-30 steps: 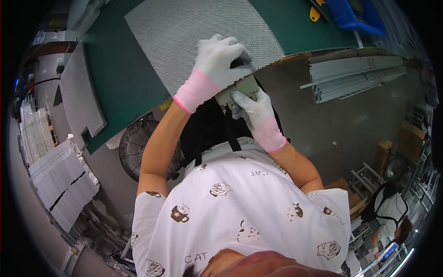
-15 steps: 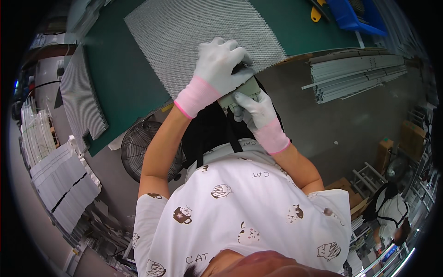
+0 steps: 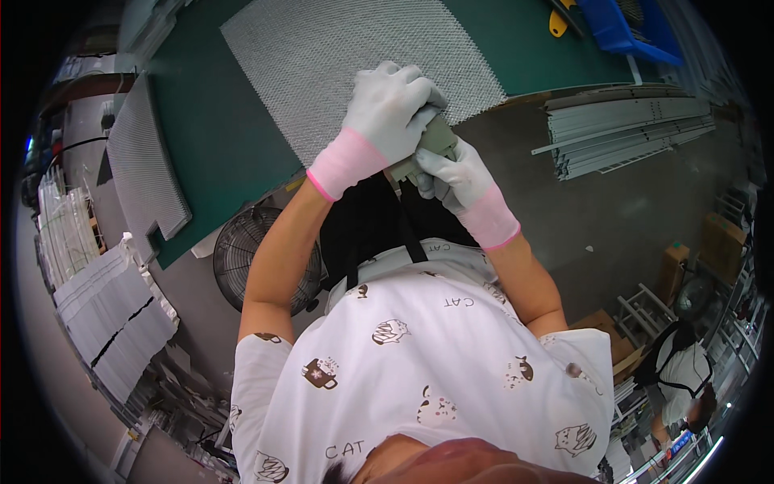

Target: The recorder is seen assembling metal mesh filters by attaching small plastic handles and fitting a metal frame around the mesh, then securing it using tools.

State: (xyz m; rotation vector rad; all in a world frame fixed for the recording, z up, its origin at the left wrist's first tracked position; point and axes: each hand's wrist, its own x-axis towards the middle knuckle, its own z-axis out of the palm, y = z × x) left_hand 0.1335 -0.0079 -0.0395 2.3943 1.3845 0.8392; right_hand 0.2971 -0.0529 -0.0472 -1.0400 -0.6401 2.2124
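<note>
A silvery expanded-metal mesh sheet [image 3: 355, 48] lies on the green table, its near corner close to my hands. My left hand [image 3: 389, 106], in a white glove with a pink cuff, is closed over the mesh near that corner. Its fingers curl down and what they hold is hidden. My right hand [image 3: 458, 176], gloved the same way, is shut on a small grey-green block [image 3: 439, 137], thumb on top. The block sits between my two hands, touching or nearly touching my left thumb, just off the table edge.
The green table [image 3: 189, 105] carries another notched mesh piece [image 3: 145, 165] at left, a yellow-handled tool [image 3: 558, 22] and a blue bin [image 3: 625, 32] at far right. A black fan [image 3: 258, 254] stands below. Long white strips [image 3: 625, 133] lie stacked at right; a co-worker [image 3: 681, 367] is lower right.
The grey-green block has shifted slightly up and tilted steeper, my right hand moving with it. My left hand has moved slightly right along the mesh.
</note>
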